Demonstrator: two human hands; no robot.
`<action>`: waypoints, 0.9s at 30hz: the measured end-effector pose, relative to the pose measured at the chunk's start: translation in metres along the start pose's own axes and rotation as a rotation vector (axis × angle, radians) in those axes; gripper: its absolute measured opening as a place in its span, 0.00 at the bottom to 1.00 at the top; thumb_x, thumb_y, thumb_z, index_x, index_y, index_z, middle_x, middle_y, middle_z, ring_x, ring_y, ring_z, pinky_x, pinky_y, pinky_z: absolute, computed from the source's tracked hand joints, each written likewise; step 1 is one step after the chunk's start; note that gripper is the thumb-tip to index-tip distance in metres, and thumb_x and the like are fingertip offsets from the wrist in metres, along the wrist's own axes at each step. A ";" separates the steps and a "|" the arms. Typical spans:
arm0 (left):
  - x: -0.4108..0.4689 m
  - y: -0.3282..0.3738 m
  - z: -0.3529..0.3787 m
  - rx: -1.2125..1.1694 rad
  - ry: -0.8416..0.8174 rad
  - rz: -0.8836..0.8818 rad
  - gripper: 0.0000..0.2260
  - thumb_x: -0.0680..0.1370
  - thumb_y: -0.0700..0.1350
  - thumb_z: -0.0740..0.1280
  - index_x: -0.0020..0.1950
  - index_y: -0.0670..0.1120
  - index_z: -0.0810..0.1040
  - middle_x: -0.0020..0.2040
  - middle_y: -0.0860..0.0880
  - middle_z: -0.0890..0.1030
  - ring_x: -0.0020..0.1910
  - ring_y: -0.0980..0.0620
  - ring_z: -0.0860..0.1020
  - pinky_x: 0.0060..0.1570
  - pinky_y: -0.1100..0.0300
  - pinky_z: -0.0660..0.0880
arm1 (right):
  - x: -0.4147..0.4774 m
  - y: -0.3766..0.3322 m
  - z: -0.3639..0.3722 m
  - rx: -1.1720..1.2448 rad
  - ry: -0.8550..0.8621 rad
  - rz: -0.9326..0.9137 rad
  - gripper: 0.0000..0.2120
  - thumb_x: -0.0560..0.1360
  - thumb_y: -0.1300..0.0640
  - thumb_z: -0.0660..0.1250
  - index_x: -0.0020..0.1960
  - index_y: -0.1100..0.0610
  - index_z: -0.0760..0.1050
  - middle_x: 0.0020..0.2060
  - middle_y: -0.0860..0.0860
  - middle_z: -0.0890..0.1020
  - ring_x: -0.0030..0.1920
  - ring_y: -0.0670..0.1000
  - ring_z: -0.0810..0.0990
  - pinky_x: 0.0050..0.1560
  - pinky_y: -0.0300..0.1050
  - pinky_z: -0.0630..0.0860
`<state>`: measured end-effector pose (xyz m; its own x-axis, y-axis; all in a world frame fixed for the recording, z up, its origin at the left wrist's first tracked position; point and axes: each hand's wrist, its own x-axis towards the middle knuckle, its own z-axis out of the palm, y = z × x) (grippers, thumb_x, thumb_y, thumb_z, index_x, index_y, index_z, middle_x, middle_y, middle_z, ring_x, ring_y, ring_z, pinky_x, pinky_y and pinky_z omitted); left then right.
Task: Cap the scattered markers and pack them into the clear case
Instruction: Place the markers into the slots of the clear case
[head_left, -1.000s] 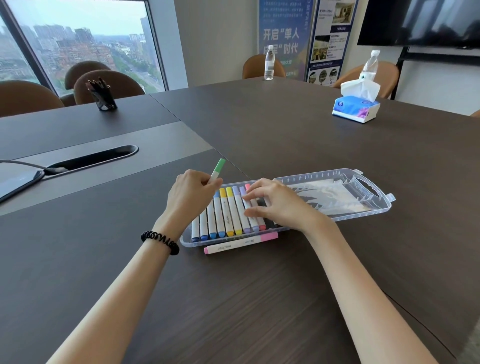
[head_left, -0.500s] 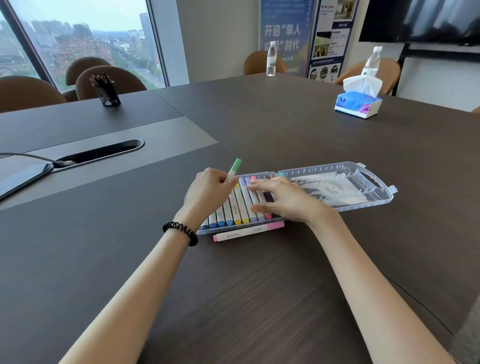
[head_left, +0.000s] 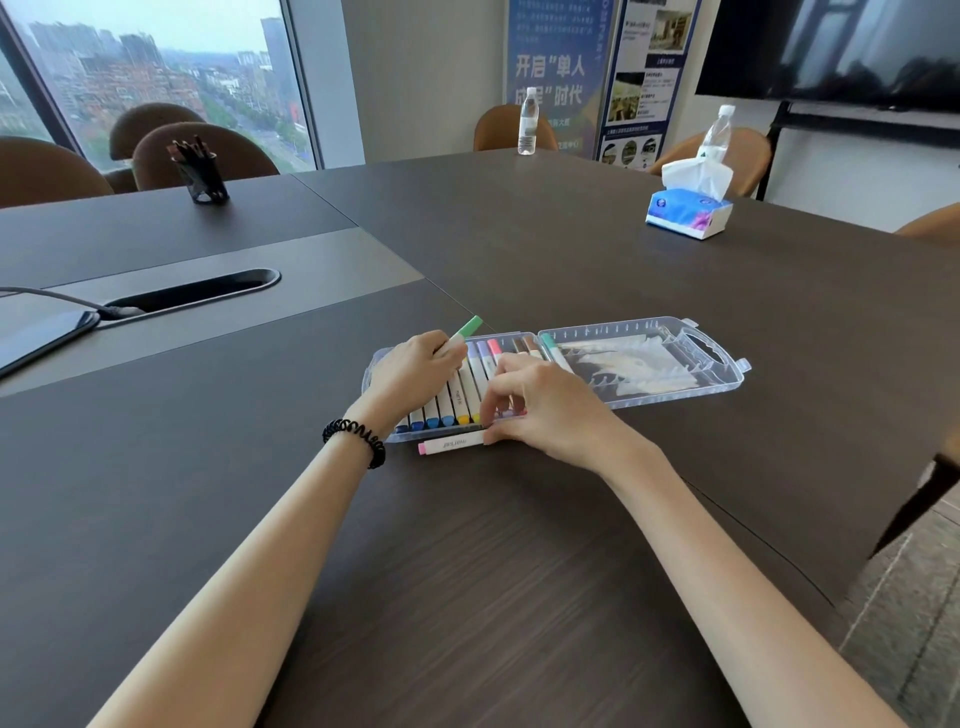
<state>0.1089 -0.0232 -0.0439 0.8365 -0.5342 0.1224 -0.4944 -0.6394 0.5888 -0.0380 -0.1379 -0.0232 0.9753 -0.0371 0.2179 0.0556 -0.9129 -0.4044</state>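
The clear case (head_left: 722, 382) lies open mid-table, its lid folded out to the right. Several capped markers (head_left: 457, 397) lie side by side in its left half. My left hand (head_left: 415, 371) hovers over the case's left end, shut on a green-capped marker (head_left: 465, 332) that points up and away. My right hand (head_left: 545, 405) rests on the markers in the case, fingers curled down at the near rim, thumb touching a pink-capped marker (head_left: 449, 445) that lies on the table in front of the case. A teal-capped marker (head_left: 551, 349) shows behind my right hand.
A tissue box (head_left: 688, 213) stands far right, two water bottles (head_left: 527, 127) further back. A black pen cup (head_left: 200, 174) is at far left, a phone with cable (head_left: 44, 338) and a cable slot (head_left: 192, 291) at left. The table edge (head_left: 883, 551) drops off at right.
My right hand slid from the far ends of the markers toward the near rim, reaching the pink marker on the table. My left hand still holds the green marker. The camera moved slightly.
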 end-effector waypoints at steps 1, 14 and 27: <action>-0.001 -0.001 0.001 -0.006 0.015 0.012 0.16 0.80 0.56 0.55 0.41 0.48 0.75 0.35 0.53 0.73 0.34 0.52 0.71 0.34 0.58 0.65 | -0.002 -0.001 0.000 -0.002 -0.011 -0.002 0.05 0.69 0.53 0.76 0.44 0.49 0.82 0.41 0.44 0.74 0.42 0.44 0.72 0.42 0.41 0.70; -0.016 -0.021 -0.001 -0.187 0.023 0.147 0.16 0.81 0.59 0.55 0.48 0.50 0.77 0.42 0.42 0.81 0.33 0.52 0.75 0.34 0.53 0.72 | -0.016 -0.011 0.002 -0.263 -0.095 0.016 0.05 0.76 0.55 0.66 0.51 0.53 0.77 0.48 0.47 0.75 0.47 0.49 0.77 0.44 0.42 0.68; -0.028 -0.031 -0.007 -0.217 0.014 0.140 0.18 0.82 0.60 0.53 0.47 0.53 0.78 0.45 0.49 0.83 0.31 0.53 0.75 0.33 0.57 0.72 | -0.023 0.002 -0.040 -0.273 0.254 -0.027 0.04 0.74 0.61 0.61 0.45 0.52 0.68 0.44 0.47 0.71 0.34 0.53 0.74 0.34 0.47 0.72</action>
<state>0.1022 0.0157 -0.0605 0.7676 -0.6003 0.2245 -0.5441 -0.4254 0.7232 -0.0692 -0.1545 0.0063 0.8880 -0.0796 0.4528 -0.0118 -0.9885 -0.1507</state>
